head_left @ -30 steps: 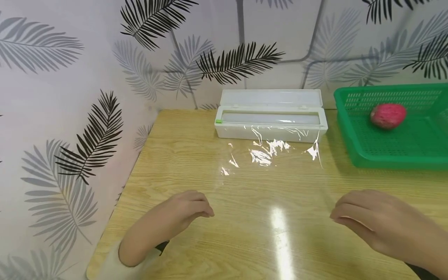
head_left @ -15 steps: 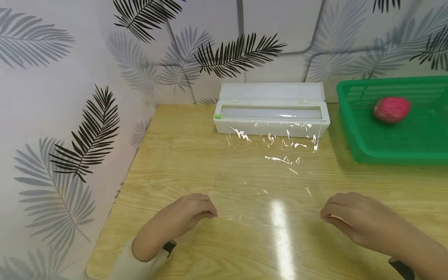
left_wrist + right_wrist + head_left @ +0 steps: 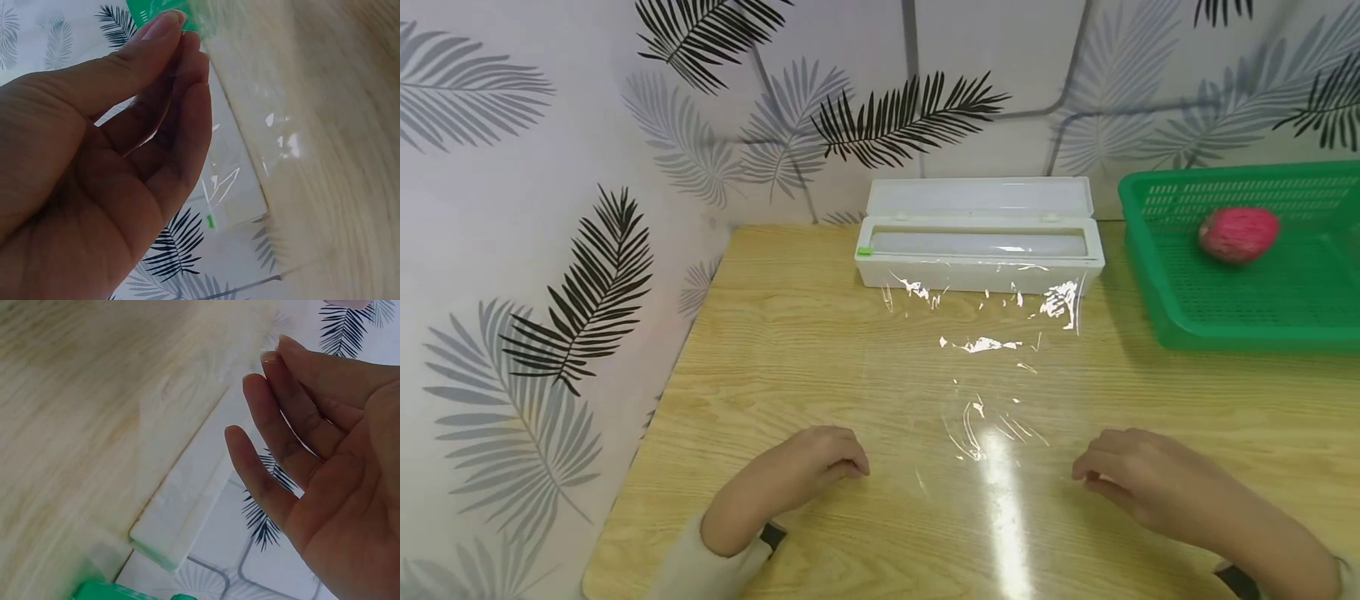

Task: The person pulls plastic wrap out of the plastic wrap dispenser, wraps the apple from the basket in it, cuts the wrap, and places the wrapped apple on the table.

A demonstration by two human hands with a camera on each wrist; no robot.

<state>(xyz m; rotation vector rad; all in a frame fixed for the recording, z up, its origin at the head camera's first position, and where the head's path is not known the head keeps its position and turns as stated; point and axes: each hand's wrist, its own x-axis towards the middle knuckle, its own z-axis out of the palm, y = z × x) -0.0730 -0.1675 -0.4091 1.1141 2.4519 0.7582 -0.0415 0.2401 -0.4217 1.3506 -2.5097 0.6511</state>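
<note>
A sheet of clear plastic wrap (image 3: 981, 343) stretches from the white wrap dispenser box (image 3: 977, 275) toward the person, showing mostly by its glints and creases. At its near left corner the left hand (image 3: 805, 471) pinches the film between thumb and fingertips. The right hand (image 3: 1150, 483) pinches the near right corner; in the right wrist view, thumb and index tips of this hand (image 3: 325, 437) meet while the other fingers spread. In the left wrist view the film passes in front of the box (image 3: 234, 169), beyond the left hand (image 3: 119, 137). The box's lid (image 3: 977, 197) stands raised.
A green plastic basket (image 3: 1262, 340) stands at the back right, holding a pink-red oval fruit (image 3: 1238, 235). Leaf-patterned wall covering (image 3: 512, 233) borders the wooden table (image 3: 760, 333) at the left and back. A green slider (image 3: 865, 251) sits on the box's left end.
Both hands have come slightly closer together, the right one moving left and the left one a little right. The film's glints have shifted and now reach nearer the person. The box stays in place.
</note>
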